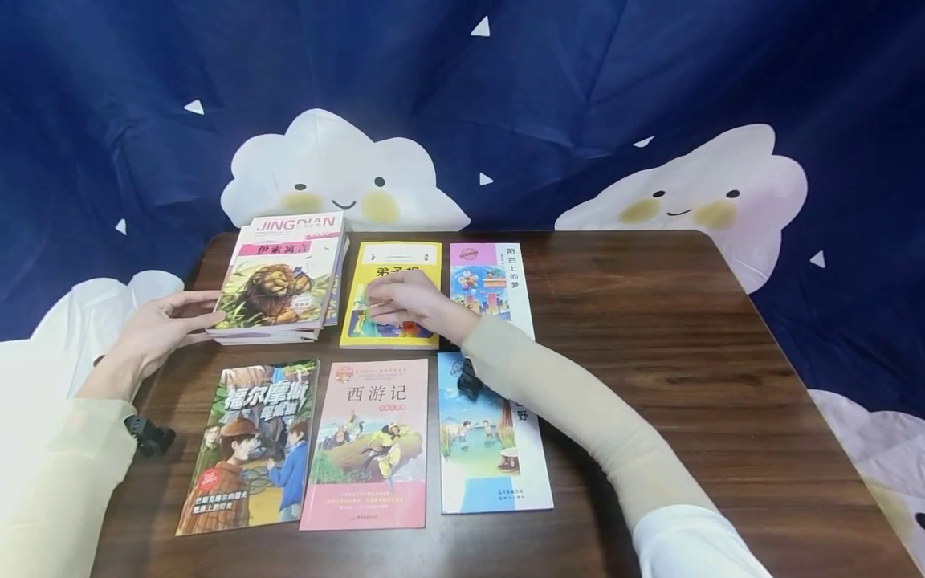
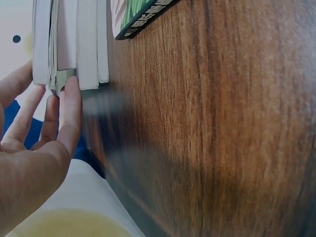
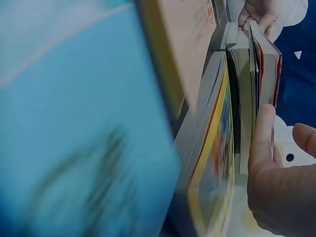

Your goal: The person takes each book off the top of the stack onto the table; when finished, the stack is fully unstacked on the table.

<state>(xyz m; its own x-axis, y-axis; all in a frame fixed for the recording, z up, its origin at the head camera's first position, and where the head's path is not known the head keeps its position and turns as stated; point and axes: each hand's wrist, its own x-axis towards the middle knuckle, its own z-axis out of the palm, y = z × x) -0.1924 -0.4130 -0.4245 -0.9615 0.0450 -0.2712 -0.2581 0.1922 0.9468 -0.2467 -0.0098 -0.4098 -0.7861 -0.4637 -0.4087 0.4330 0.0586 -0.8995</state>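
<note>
At the back left of the table rises a stack of books, its top cover showing a lion under a pink title band. My left hand is at the stack's left side; in the left wrist view its extended fingertips touch the book edges. Over a yellow book, just right of the stack, is my right hand, fingers loosely bent and holding nothing. The right wrist view shows the right hand beside the yellow book, the index finger pointing toward the stack.
In the front row lie a detective comic book, a pink book and a blue-white book, partly under my right forearm. A purple-topped book lies behind it. The dark wooden table meets a blue cloud-patterned curtain.
</note>
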